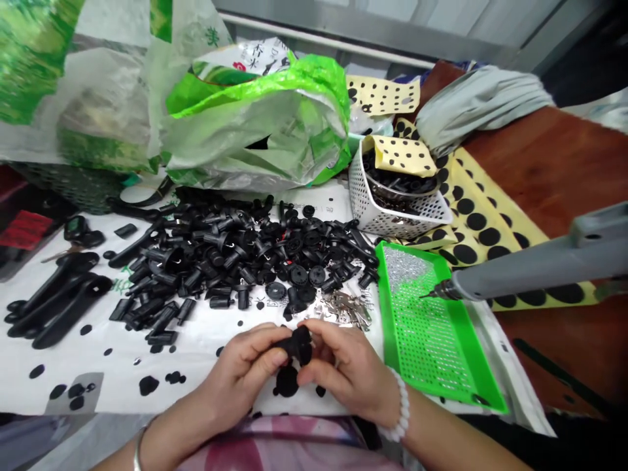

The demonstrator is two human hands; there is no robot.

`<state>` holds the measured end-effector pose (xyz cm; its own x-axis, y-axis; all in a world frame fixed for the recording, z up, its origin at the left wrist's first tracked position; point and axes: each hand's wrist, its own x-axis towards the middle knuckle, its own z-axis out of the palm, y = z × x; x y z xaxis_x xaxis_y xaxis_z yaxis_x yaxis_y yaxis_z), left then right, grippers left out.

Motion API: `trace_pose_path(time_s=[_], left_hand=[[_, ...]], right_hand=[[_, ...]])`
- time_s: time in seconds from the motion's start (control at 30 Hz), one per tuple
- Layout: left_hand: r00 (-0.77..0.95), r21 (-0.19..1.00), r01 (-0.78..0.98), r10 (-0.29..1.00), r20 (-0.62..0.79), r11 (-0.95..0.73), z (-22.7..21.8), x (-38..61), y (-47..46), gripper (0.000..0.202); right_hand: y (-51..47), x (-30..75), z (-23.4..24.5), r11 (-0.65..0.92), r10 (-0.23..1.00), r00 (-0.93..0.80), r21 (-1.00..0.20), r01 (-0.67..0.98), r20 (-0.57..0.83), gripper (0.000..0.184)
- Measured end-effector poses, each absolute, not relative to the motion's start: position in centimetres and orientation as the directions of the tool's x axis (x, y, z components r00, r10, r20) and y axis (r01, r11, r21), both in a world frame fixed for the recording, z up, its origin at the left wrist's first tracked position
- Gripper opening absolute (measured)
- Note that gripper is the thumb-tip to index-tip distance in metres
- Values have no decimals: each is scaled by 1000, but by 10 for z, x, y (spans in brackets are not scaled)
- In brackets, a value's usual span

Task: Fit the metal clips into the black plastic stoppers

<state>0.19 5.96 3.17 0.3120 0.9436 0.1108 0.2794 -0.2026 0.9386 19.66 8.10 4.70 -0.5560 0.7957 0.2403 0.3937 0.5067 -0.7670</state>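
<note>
1. Could drop the black flanged part (300, 345) if pinched too loosely, probably losing it among lookalike black plastic parts (213, 239) beyond the left hand (250, 363).
2. Pinched at the stem by that left hand, gripped round the wide end by thumb and index finger of the right hand (350, 373).
3. Looks kinda matte, stubby, tilted; sits between both hands.

A: So the held part (298, 345) is black, yeah?
B: Yep, same as the heap (210, 248). Tray (475, 356) is neon green, the bits (405, 265) in it silvery.
A: Love the pale yellow sheets (402, 156) with black polka dots lol.
B: Basket (360, 196) is white, screwdriver (520, 261) grey, bag (275, 131) green and whitish.
</note>
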Motion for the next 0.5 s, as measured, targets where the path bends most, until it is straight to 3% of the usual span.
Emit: trace_pose_path(time_s=[0.1,0.17,0.3,0.37,0.5], left_hand=[[192,822,448,936,295,-351,46,-21,80,23],[111,657,629,885,453,-415,63,-39,100,26],[-61,345,913,762,645,-219,90,-64,133,42],[-67,301,934,733,677,-193,92,-64,138,44],[61,335,876,768,637,-347,77,-45,128,32]], right_hand=[[84,199,45,475,813,-528,-804,358,245,65],[85,202,45,480,822,-512,-787,388,249,63],[85,214,50,525,827,-482,-707,474,291,54],[86,220,53,529,833,-467,-675,515,296,49],[92,229,60,529,842,-458,-597,603,284,35]])
